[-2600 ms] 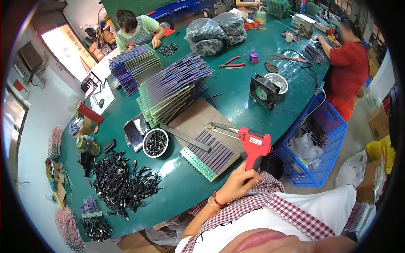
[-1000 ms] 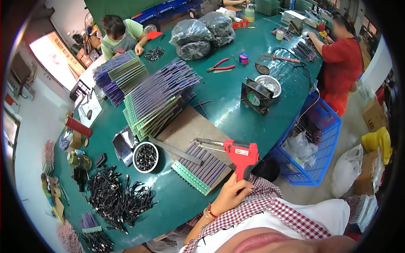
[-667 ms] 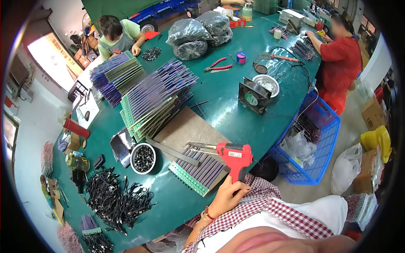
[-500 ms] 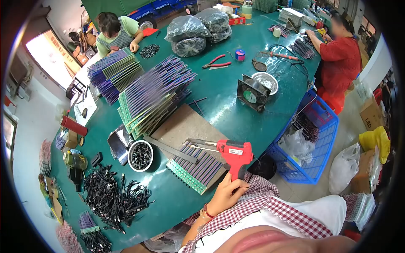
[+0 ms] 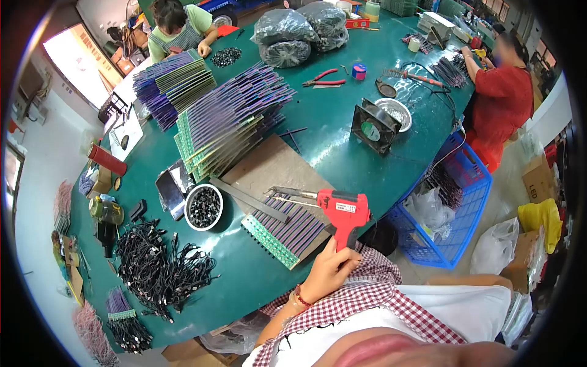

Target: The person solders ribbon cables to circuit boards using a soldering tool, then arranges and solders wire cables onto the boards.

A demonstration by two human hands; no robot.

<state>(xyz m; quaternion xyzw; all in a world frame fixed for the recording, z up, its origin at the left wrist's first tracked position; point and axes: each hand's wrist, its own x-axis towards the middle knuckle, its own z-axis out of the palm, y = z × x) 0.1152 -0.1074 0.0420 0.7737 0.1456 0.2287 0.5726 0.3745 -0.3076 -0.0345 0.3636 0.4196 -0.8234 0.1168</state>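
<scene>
My left hand (image 5: 333,269) is closed around the grip of a red soldering gun (image 5: 343,211). Its long metal prongs reach left over a row of narrow dark strips (image 5: 299,229) joined to a green circuit board (image 5: 269,241). A flat metal bar (image 5: 251,200) lies across these strips. Board and strips rest on a brown sheet (image 5: 269,160). At the lower right, a blurred stretch of my right arm shows beside the white shirt; its fingers cannot be made out.
A bowl of small black parts (image 5: 203,207) and a heap of black cables (image 5: 156,266) stand left. Beyond are stacked strip boards (image 5: 232,116), a fan (image 5: 372,128) and red pliers (image 5: 324,78). A blue crate (image 5: 449,244) is at right. Two people work across the table.
The view has shifted slightly, and the soldering gun stays in my left hand over the strips. A blurred part of my right arm has come into view at the lower right.
</scene>
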